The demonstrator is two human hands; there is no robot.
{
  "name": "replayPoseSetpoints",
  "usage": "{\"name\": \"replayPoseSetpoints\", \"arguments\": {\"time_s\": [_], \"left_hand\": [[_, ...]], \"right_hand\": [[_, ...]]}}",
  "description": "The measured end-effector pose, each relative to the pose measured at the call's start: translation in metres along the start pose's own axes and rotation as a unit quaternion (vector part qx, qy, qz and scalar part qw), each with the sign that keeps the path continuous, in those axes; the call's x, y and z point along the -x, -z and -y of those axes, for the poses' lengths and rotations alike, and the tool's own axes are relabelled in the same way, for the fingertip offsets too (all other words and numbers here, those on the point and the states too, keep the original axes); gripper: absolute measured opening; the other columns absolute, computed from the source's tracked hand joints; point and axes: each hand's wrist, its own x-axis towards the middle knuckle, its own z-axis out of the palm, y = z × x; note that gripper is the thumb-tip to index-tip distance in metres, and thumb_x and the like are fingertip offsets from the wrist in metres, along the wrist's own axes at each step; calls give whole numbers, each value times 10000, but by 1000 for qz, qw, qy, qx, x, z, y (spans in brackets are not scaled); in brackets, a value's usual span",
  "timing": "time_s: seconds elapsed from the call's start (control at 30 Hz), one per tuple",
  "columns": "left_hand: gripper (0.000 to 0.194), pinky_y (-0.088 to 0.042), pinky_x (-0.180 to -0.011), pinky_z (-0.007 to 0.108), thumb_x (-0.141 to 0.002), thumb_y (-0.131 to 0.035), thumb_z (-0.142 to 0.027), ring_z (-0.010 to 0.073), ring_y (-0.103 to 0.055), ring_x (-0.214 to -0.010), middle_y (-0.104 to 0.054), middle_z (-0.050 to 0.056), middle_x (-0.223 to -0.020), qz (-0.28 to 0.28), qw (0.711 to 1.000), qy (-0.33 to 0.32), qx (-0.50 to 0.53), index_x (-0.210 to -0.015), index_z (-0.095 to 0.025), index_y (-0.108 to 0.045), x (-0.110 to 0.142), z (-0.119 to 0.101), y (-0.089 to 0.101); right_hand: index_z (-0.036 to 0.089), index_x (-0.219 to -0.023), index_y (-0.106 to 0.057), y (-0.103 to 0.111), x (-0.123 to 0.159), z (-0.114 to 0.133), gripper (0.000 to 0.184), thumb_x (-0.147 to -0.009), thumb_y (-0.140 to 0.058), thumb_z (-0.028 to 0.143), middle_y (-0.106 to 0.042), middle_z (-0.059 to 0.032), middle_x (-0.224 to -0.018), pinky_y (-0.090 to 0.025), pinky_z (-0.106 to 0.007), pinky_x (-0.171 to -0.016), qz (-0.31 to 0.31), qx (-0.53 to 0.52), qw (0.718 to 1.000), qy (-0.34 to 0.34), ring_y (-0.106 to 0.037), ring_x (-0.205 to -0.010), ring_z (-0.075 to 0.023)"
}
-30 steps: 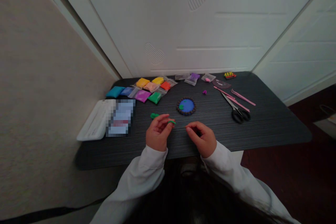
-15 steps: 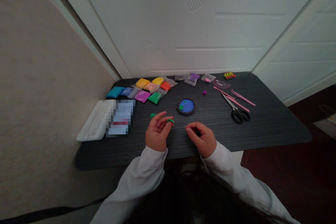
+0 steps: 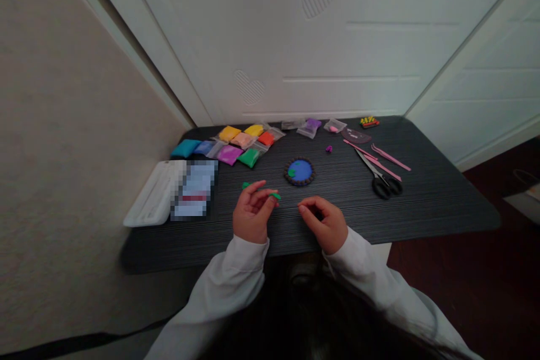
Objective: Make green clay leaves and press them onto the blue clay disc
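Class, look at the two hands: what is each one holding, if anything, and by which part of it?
The left hand pinches a small green piece at thumb and fingertips; which part is too small to tell. Nothing shows in the right hand.

From my remote view, a dark tabletop [image 3: 337, 208] with fine grain lines and rounded corners stands against a white panelled surface [image 3: 236, 28]. That surface carries two ribbed heart reliefs, one large and cut off by the upper edge, one smaller and lower, plus horizontal grooves. On the left I see a plain beige-grey wall [image 3: 54, 152]. On the right, more white panelling meets a dark reddish-brown floor [image 3: 459, 292]. The light is dim and soft; I cannot see its source.
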Motion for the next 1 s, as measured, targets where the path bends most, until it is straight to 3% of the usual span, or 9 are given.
{"name": "replayPoseSetpoints", "arguments": {"time_s": [0.37,0.67,1.0], "left_hand": [[320,-500,-617,231,-656,-627,-134,103,-613,-621,-662,7,-739,2,1000,-1,-5,-956,-176,-522,0,-1,0],[455,-518,-647,274,-641,-645,-149,127,-630,-672,-648,16,-799,-12,1000,7,15,-1056,-195,-462,-1,-1,-3],[423,-526,-603,247,-624,-660,-133,127,-633,-652,-644,-8,-710,-21,999,10,27,-1001,-187,-475,-1,-2,-2]], "right_hand": [[184,-790,-594,0,0,0,137,-766,-486,265,-605,-9,-718,-406,-231,-589,-1,-5,1000,5,-510,-617,-107],[185,-790,-593,1,0,1,131,-765,-485,256,-607,-12,-727,-413,-241,-603,-1,-8,1000,3,-516,-630,-113],[179,-788,-592,0,0,0,128,-765,-491,254,-600,-9,-717,-403,-231,-591,0,-9,1000,4,-508,-622,-106]]}}
